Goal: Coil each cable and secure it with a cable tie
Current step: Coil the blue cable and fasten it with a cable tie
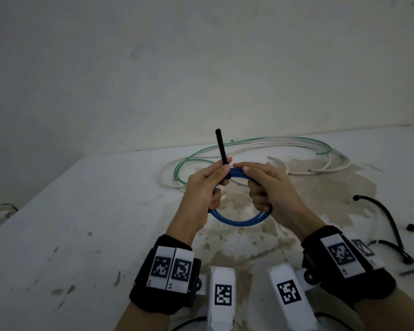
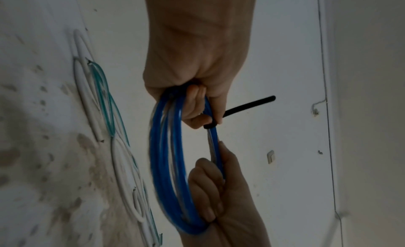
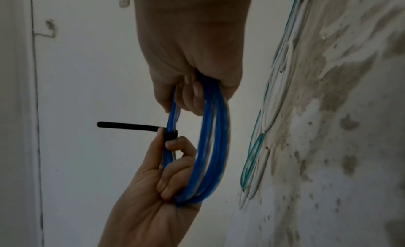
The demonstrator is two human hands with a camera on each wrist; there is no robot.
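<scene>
From the top of the frame the left hand [image 2: 197, 63] grips the blue cable coil [image 2: 166, 164], pinching a black cable tie [image 2: 247, 106] wrapped round it. The right hand [image 2: 219, 198] grips the coil's lower right. White and green cables [image 2: 103, 101] lie at the left.

Head camera sits high, looking forward and down across the table [image 1: 81, 211] toward the wall, both wrists low in its frame. Each wrist camera looks close along its own hand, turned sideways, table running up one edge. All three share the blue coil [image 1: 234, 220] with the black tie [image 1: 221, 149], and the loose cables [image 1: 296, 149] behind.
</scene>
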